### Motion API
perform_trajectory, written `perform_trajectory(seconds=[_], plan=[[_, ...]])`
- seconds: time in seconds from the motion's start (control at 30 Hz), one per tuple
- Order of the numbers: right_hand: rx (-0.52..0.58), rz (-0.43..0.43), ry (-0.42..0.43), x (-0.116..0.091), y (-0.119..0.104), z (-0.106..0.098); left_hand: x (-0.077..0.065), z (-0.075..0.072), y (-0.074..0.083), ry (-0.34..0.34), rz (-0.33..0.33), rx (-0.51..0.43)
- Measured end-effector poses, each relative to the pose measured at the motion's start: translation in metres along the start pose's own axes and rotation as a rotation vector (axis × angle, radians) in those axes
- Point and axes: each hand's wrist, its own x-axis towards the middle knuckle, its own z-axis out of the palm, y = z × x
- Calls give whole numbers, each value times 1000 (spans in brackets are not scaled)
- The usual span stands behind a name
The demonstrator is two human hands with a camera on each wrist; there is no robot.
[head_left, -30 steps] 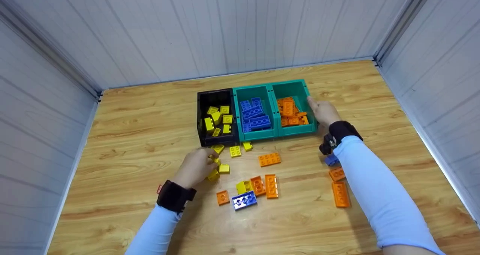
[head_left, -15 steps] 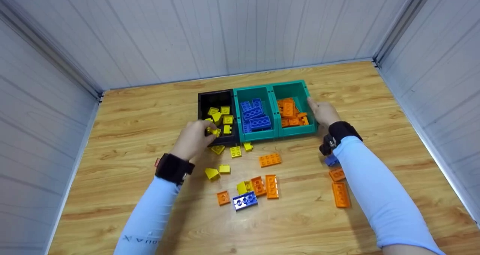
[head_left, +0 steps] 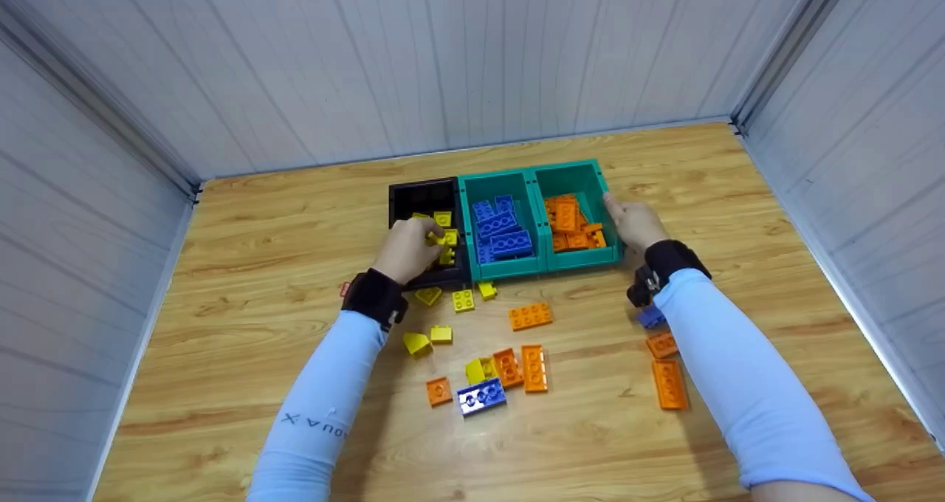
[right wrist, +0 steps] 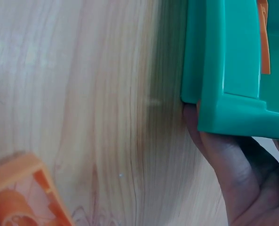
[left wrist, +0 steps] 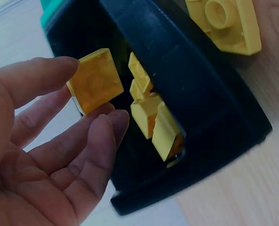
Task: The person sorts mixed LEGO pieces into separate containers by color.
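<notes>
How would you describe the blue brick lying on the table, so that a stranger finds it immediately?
Start at the row of three plastic bins on the wooden table, then move toward the table's near edge to the loose bricks. The long blue plastic brick lies nearest that edge; its neighbours are orange or yellow.

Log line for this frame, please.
left hand: pinching yellow brick over black bin | right hand: resting against teal bin

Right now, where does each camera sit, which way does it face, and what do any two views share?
Head: looks forward and down on the wooden table; both sleeved arms show.
Left wrist: looks past the left hand, which holds a yellow brick over the black bin.
Right wrist: looks along the table at the right hand against the teal bin.
Shared: head and left-wrist views both show the black bin.
</notes>
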Motion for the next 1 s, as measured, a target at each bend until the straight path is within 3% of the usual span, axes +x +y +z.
perform_trajectory(seconds=[0.2, 0.4, 0.6, 0.73, 0.87, 1.0], plan=[[6, -2, 0, -2, -1, 0, 4, 5, -1, -12, -11, 0], [-10, -5, 9, -3, -1, -1, -9, -1, -2, -28, -13, -52], [2, -9, 19, -4, -4, -2, -43, -7, -6, -28, -31, -55], [0, 0, 15, -6, -5, -3, -73, -6, -8, -73, -71, -87], [-14, 1, -1, -8, -5, -3, -100, 1, -12, -135, -85, -108], [-40, -20, -14, -9, -5, -3, -120, 14, -16, -146, -52, -95]])
